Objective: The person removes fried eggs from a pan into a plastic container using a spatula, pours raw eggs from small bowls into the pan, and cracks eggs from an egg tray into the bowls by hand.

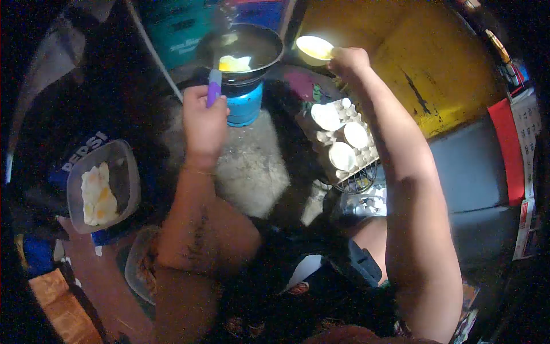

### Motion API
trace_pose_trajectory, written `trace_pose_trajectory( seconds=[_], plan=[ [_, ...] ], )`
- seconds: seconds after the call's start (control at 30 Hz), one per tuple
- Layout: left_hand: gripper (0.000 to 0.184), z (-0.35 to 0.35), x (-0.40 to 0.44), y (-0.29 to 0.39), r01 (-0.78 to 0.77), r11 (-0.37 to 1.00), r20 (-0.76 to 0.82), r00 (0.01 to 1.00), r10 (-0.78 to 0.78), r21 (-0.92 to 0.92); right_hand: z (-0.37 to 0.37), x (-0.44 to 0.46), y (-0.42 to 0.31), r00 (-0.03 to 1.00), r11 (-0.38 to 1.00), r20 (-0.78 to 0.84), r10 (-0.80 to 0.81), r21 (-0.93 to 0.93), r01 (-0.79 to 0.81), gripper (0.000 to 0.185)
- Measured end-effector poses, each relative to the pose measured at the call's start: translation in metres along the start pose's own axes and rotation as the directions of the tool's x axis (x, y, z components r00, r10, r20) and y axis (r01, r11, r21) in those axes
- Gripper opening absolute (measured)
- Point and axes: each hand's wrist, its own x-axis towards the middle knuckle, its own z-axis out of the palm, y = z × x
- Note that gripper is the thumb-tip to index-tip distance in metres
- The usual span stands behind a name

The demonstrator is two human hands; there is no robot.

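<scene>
My left hand is closed around the purple handle of a spatula, whose blurred blade rises over the pan. A dark frying pan sits on a blue gas stove, with a partly cooked egg in it. To the right of the pan, my right hand grips the rim of a small pale bowl. The bowl is tilted, with something yellow inside. Below my right forearm, an egg tray carries round white pieces, possibly eggshells.
A clear plastic container with fried eggs is at the left. Another container lies partly behind my left arm. A yellow panel stands at the right, and crates stand behind the stove.
</scene>
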Motion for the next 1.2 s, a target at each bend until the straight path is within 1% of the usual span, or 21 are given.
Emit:
trace_pose_trajectory(
  seconds=[0.07,0.17,0.27,0.3,0.37,0.47,0.5,0.53,0.6,0.67,0.7,0.73,0.8,0.87,0.93,1.03,1.07,1.1,1.13,1.17,1.2],
  plan=[
    [0.029,-0.005,0.003,-0.005,-0.006,1.000,-0.026,1.000,0.006,0.002,-0.011,0.013,-0.039,0.996,0.993,-0.020,-0.093,-0.081,0.091,0.024],
    [0.029,-0.010,-0.002,-0.001,-0.008,1.000,-0.042,0.999,0.008,0.006,-0.012,0.038,-0.076,0.988,0.982,0.008,-0.155,-0.112,0.155,0.036],
    [0.028,-0.019,-0.001,0.005,0.045,0.997,-0.023,0.999,-0.044,0.067,0.006,0.068,-0.099,0.984,0.985,-0.043,-0.173,-0.031,0.172,0.023],
    [0.029,-0.019,0.003,-0.001,0.020,0.997,-0.059,0.998,-0.015,0.075,0.005,0.072,-0.104,0.977,0.978,-0.038,-0.209,-0.039,0.207,0.024],
    [0.029,-0.024,0.010,-0.009,0.046,0.989,-0.080,0.996,-0.035,0.138,0.004,0.078,-0.114,0.962,0.961,-0.029,-0.273,-0.058,0.271,0.025],
    [0.031,-0.029,0.012,-0.011,0.064,0.985,-0.106,0.993,-0.047,0.159,-0.012,0.081,-0.136,0.988,0.996,0.127,-0.087,0.038,0.083,0.027],
    [0.031,-0.030,0.013,-0.010,0.062,0.986,-0.112,0.993,-0.045,0.152,-0.010,0.088,-0.139,0.979,0.966,0.203,0.030,0.247,-0.080,0.029],
    [0.031,-0.031,0.014,-0.009,0.067,0.982,-0.118,0.992,-0.046,0.176,-0.009,0.096,-0.142,0.950,0.869,0.275,0.145,0.424,-0.256,0.030],
    [0.030,-0.035,0.017,-0.008,0.073,0.973,-0.129,0.991,-0.045,0.220,0.000,0.115,-0.138,0.967,0.956,0.245,0.076,0.257,-0.140,0.030],
    [0.029,-0.038,0.019,-0.015,0.039,0.980,-0.132,0.991,-0.014,0.196,0.011,0.124,-0.137,0.973,0.989,0.179,-0.148,0.019,0.147,0.027],
    [0.029,-0.038,0.020,-0.018,0.023,0.983,-0.133,0.991,0.001,0.185,0.012,0.126,-0.139,0.966,0.978,0.167,-0.198,-0.034,0.206,0.025],
    [0.029,-0.039,0.020,-0.018,0.028,0.982,-0.134,0.991,-0.002,0.188,0.012,0.128,-0.142,0.958,0.970,0.173,-0.228,-0.042,0.239,0.023],
    [0.028,-0.040,0.021,-0.017,0.035,0.980,-0.134,0.991,-0.009,0.194,0.012,0.134,-0.143,0.957,0.977,0.200,-0.211,0.025,0.210,0.019],
    [0.028,-0.040,0.023,-0.021,0.003,0.981,-0.136,0.990,0.024,0.195,0.012,0.143,-0.143,0.959,0.981,0.253,-0.129,0.171,0.087,0.016],
    [0.031,-0.038,0.026,-0.026,-0.036,0.980,-0.125,0.990,0.061,0.196,0.016,0.156,-0.136,0.946,0.937,0.318,-0.070,0.347,-0.047,0.015],
    [0.036,-0.038,0.028,-0.032,-0.063,0.973,-0.111,0.990,0.089,0.220,0.024,0.176,-0.127,0.876,0.744,0.478,-0.065,0.608,-0.276,0.016],
    [0.036,-0.038,0.027,-0.030,-0.056,0.970,-0.114,0.990,0.085,0.236,0.027,0.181,-0.122,0.809,0.625,0.580,-0.092,0.666,-0.407,0.017],
    [0.036,-0.037,0.026,-0.027,-0.049,0.967,-0.117,0.990,0.080,0.251,0.023,0.184,-0.123,0.665,0.491,0.736,-0.126,0.629,-0.603,0.017],
    [0.033,-0.036,0.025,-0.024,-0.031,0.972,-0.140,0.988,0.065,0.233,0.023,0.192,-0.121,0.490,0.373,0.858,-0.155,0.510,-0.775,0.016],
    [0.031,-0.034,0.026,-0.022,-0.012,0.976,-0.163,0.985,0.048,0.215,0.022,0.202,-0.115,0.233,0.153,0.918,-0.321,0.293,-0.944,0.016],
    [0.028,-0.034,0.026,-0.021,0.005,0.980,-0.185,0.982,0.033,0.198,0.019,0.197,-0.118,0.271,0.008,0.901,-0.339,0.291,-0.957,0.016]
  ],
)
